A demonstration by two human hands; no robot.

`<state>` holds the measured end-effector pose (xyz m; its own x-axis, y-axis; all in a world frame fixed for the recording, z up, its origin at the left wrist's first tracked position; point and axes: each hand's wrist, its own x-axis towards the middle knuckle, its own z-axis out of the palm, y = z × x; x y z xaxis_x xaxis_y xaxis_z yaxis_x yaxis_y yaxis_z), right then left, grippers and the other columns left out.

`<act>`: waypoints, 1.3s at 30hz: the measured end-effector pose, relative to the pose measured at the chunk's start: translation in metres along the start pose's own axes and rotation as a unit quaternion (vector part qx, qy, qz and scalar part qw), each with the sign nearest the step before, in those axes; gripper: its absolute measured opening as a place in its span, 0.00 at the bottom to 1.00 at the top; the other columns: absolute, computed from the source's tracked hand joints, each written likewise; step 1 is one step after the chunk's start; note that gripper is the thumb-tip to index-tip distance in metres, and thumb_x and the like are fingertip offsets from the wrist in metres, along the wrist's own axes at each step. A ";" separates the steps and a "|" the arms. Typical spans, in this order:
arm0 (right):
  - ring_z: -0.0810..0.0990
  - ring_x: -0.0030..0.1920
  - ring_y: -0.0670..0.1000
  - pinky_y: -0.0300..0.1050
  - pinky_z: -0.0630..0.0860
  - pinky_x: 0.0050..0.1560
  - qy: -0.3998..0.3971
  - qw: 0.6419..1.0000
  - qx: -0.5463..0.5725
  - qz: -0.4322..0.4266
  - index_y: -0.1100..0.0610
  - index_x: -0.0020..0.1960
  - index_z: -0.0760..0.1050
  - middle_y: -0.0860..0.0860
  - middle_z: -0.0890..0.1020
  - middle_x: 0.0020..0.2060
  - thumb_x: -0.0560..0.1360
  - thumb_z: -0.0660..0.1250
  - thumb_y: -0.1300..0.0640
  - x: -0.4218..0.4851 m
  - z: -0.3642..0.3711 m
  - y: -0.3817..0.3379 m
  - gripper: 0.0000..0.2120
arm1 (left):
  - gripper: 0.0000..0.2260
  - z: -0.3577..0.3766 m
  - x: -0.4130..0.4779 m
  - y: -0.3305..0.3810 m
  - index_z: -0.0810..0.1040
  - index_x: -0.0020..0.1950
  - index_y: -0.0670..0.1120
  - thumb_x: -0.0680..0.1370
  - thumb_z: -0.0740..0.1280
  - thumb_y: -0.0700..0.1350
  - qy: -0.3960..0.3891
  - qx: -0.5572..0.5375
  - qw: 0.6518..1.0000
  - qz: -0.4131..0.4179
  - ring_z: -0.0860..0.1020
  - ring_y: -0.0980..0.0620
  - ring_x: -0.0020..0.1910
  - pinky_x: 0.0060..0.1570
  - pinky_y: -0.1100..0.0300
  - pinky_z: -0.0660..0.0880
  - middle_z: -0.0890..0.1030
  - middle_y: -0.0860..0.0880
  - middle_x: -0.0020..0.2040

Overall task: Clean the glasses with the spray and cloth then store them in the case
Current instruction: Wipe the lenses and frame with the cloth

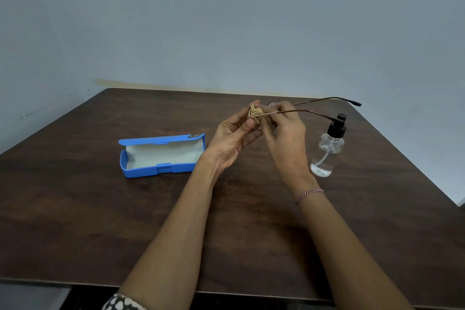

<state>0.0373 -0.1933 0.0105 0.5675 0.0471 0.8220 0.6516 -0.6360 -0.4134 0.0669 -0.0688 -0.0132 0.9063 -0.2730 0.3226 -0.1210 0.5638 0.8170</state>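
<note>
Thin-framed glasses [314, 106] are held above the table's middle, their two dark temple arms pointing right over the spray bottle. My right hand [286, 136] grips the frame near the lenses. My left hand [236, 136] pinches a small crumpled beige cloth [255, 112] against the lens area; the lenses are mostly hidden by my fingers. A clear spray bottle [328, 151] with a black pump stands upright to the right of my hands. A blue glasses case [161, 154] lies open to the left, its pale lining showing and nothing inside.
The dark wooden table [100, 221] meets a pale blue-grey wall at its far edge. Its near edge runs along the bottom of the view and its right edge slants down at the right. A red-and-white thread band is on my right wrist [309, 195].
</note>
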 end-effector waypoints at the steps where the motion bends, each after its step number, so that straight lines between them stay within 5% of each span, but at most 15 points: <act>1: 0.76 0.48 0.54 0.46 0.78 0.46 -0.003 1.000 -0.009 0.011 0.62 0.57 0.79 0.57 0.76 0.47 0.74 0.66 0.67 0.000 0.000 0.000 0.12 | 0.22 0.001 0.000 0.000 0.79 0.58 0.50 0.65 0.74 0.46 0.004 0.004 1.000 0.000 0.82 0.57 0.47 0.46 0.64 0.79 0.85 0.53 0.48; 5: 0.76 0.53 0.52 0.41 0.75 0.53 0.001 0.998 -0.046 0.030 0.62 0.57 0.78 0.57 0.75 0.53 0.75 0.64 0.66 0.001 0.002 0.000 0.12 | 0.17 0.000 0.001 -0.001 0.77 0.59 0.48 0.72 0.67 0.37 0.014 0.007 1.000 0.007 0.82 0.58 0.47 0.46 0.64 0.79 0.85 0.53 0.48; 11: 0.75 0.45 0.51 0.31 0.66 0.45 -0.009 0.995 -0.084 0.050 0.61 0.57 0.77 0.54 0.75 0.47 0.75 0.64 0.64 0.002 0.002 0.001 0.11 | 0.16 -0.001 0.003 -0.001 0.80 0.57 0.49 0.71 0.67 0.36 0.027 0.004 0.999 0.024 0.83 0.56 0.47 0.46 0.63 0.79 0.85 0.51 0.48; 16: 0.74 0.40 0.46 0.36 0.73 0.43 -0.025 1.000 -0.017 0.008 0.63 0.49 0.80 0.51 0.76 0.41 0.72 0.69 0.65 0.000 -0.001 -0.002 0.06 | 0.17 -0.004 0.004 0.004 0.81 0.56 0.49 0.68 0.70 0.39 0.050 -0.011 0.998 0.043 0.83 0.56 0.46 0.43 0.65 0.78 0.85 0.51 0.47; 20: 0.76 0.43 0.48 0.39 0.75 0.44 -0.024 0.999 0.024 -0.014 0.62 0.51 0.80 0.55 0.78 0.47 0.73 0.69 0.66 0.001 -0.002 -0.003 0.08 | 0.18 -0.003 0.003 0.003 0.83 0.54 0.50 0.64 0.73 0.44 0.035 -0.014 0.999 0.033 0.83 0.57 0.45 0.44 0.65 0.79 0.85 0.52 0.46; 25: 0.77 0.45 0.50 0.32 0.69 0.44 -0.004 1.000 -0.011 0.023 0.60 0.56 0.79 0.55 0.77 0.48 0.73 0.68 0.65 0.002 -0.002 0.000 0.12 | 0.15 -0.001 0.003 -0.002 0.83 0.54 0.51 0.71 0.67 0.37 0.011 -0.003 1.000 0.011 0.82 0.56 0.49 0.46 0.63 0.79 0.84 0.52 0.49; 31: 0.75 0.42 0.48 0.36 0.71 0.43 -0.005 0.997 -0.056 0.062 0.61 0.57 0.78 0.54 0.78 0.48 0.74 0.66 0.65 0.003 0.000 0.004 0.12 | 0.16 -0.001 0.004 -0.001 0.83 0.55 0.50 0.70 0.68 0.36 0.004 -0.007 1.000 0.022 0.82 0.55 0.50 0.48 0.62 0.78 0.85 0.51 0.50; 39: 0.78 0.49 0.48 0.39 0.77 0.49 -0.014 0.998 0.068 -0.001 0.59 0.54 0.80 0.51 0.78 0.49 0.74 0.68 0.67 0.000 0.000 0.002 0.10 | 0.15 -0.003 0.004 0.001 0.84 0.52 0.50 0.68 0.70 0.38 0.040 -0.024 0.998 0.041 0.82 0.56 0.45 0.45 0.62 0.79 0.85 0.52 0.46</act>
<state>0.0385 -0.1952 0.0095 0.5781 0.0708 0.8129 0.7141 -0.5259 -0.4620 0.0711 -0.0673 -0.0126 0.9235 -0.1620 0.3476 -0.1792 0.6192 0.7645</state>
